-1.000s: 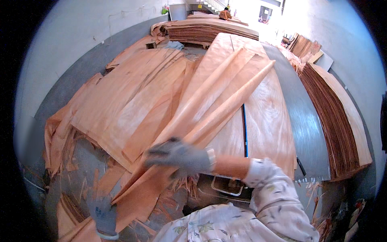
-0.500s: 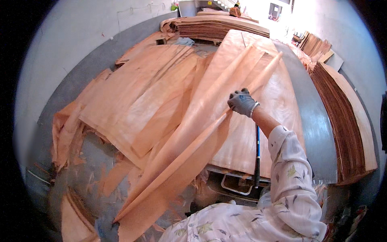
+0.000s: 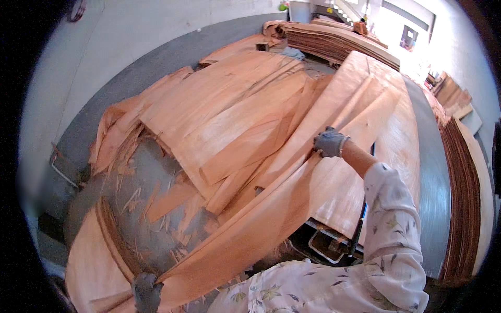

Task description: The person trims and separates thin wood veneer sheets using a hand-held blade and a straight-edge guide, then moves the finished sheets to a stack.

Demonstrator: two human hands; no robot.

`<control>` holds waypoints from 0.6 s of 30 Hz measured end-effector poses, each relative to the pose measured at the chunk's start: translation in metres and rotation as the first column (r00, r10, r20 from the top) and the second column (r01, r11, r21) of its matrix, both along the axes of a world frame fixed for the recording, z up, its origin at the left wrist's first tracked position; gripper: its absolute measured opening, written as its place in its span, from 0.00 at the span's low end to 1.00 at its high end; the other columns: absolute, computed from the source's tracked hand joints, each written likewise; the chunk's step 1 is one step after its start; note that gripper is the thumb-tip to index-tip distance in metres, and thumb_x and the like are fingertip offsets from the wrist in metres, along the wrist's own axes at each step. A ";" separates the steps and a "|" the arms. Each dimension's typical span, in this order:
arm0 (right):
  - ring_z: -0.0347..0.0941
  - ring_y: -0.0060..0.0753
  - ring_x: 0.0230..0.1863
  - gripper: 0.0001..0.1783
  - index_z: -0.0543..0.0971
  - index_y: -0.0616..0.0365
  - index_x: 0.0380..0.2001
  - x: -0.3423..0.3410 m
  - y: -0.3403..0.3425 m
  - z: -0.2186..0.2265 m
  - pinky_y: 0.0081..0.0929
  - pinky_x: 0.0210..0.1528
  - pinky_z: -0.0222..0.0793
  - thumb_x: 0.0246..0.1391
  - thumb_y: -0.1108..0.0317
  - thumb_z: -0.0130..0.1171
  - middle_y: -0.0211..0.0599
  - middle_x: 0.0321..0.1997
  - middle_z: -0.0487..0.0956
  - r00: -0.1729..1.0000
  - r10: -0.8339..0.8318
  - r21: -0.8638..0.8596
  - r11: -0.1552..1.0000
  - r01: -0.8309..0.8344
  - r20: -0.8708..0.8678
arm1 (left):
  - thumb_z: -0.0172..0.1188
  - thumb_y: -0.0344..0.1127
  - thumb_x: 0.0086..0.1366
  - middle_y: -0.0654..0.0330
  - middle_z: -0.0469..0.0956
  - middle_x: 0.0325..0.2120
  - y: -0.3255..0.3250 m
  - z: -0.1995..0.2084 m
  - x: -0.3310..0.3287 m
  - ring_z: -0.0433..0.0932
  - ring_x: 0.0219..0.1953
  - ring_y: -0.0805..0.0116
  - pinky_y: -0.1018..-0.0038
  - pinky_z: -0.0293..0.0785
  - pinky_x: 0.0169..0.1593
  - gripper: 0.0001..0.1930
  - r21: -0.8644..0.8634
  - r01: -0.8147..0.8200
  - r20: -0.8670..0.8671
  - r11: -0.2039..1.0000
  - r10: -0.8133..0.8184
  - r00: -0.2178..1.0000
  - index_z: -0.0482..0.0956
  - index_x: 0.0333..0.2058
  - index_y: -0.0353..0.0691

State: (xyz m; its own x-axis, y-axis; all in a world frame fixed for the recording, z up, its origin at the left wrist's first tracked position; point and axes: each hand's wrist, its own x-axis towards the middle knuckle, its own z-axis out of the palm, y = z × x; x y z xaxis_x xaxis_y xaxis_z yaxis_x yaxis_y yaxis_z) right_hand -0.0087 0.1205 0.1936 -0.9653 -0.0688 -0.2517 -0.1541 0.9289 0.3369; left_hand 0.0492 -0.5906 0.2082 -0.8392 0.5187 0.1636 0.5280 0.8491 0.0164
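A long, thin, reddish wood veneer sheet stretches diagonally before me, its edge folded over. My right hand, in a grey glove, is closed on the folded edge above the bench. At the lower left my left hand, also gloved, grips the near end of the same sheet. Under the sheet's far part lies a paler veneer sheet on the bench. A dark rod with a blue shaft rests along the bench's near side, partly hidden by my right sleeve.
Left of the bench lies a broad pile of veneer sheets. Scraps litter the floor. A curved veneer stack stands near my left hand. Tall stacks rise at the right and far back. A grey metal surface borders the bench.
My view has swung left. Both hands keep hold of the veneer sheet, and its near part has been drawn over toward the curved stack at lower left. Its far end has slid nearer.
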 end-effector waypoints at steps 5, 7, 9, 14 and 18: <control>0.73 0.35 0.40 0.08 0.80 0.45 0.29 0.041 -0.016 0.020 0.42 0.46 0.61 0.44 0.60 0.57 0.30 0.34 0.77 0.991 0.093 0.056 0.995 -0.088 -0.097 | 0.62 0.30 0.41 0.52 0.73 0.33 -0.026 -0.023 -0.010 0.71 0.38 0.48 0.56 0.65 0.43 0.23 -0.001 0.018 -0.011 1.000 -0.018 1.000 0.73 0.41 0.40; 0.74 0.35 0.40 0.08 0.80 0.44 0.30 0.057 -0.040 0.043 0.44 0.45 0.61 0.49 0.60 0.53 0.30 0.34 0.77 0.988 0.134 0.090 0.988 -0.127 -0.080 | 0.60 0.30 0.42 0.52 0.73 0.35 -0.013 -0.009 -0.013 0.71 0.40 0.48 0.57 0.66 0.45 0.23 -0.007 0.041 0.024 0.999 -0.041 0.999 0.72 0.42 0.39; 0.74 0.35 0.38 0.07 0.80 0.43 0.30 0.070 -0.057 0.050 0.44 0.45 0.61 0.49 0.60 0.53 0.30 0.33 0.77 0.979 0.171 0.069 0.984 -0.164 -0.111 | 0.58 0.30 0.43 0.51 0.73 0.36 0.016 0.011 -0.018 0.71 0.40 0.48 0.59 0.67 0.45 0.22 -0.005 0.007 0.135 1.000 -0.006 0.991 0.72 0.42 0.38; 0.73 0.34 0.37 0.06 0.79 0.43 0.27 0.099 -0.103 0.062 0.42 0.42 0.61 0.48 0.60 0.52 0.31 0.31 0.76 0.968 0.201 0.007 0.979 -0.202 -0.153 | 0.57 0.31 0.45 0.49 0.73 0.35 0.079 0.014 -0.041 0.71 0.40 0.47 0.58 0.66 0.43 0.18 0.222 0.154 0.272 0.963 -0.213 0.938 0.71 0.39 0.39; 0.73 0.34 0.34 0.06 0.77 0.45 0.25 0.107 -0.150 0.066 0.40 0.40 0.61 0.48 0.61 0.52 0.32 0.29 0.76 0.962 0.229 -0.017 0.972 -0.234 -0.149 | 0.60 0.34 0.46 0.49 0.74 0.36 0.114 0.016 -0.052 0.73 0.39 0.48 0.61 0.68 0.44 0.23 0.133 0.218 0.346 0.967 -0.252 0.904 0.71 0.45 0.38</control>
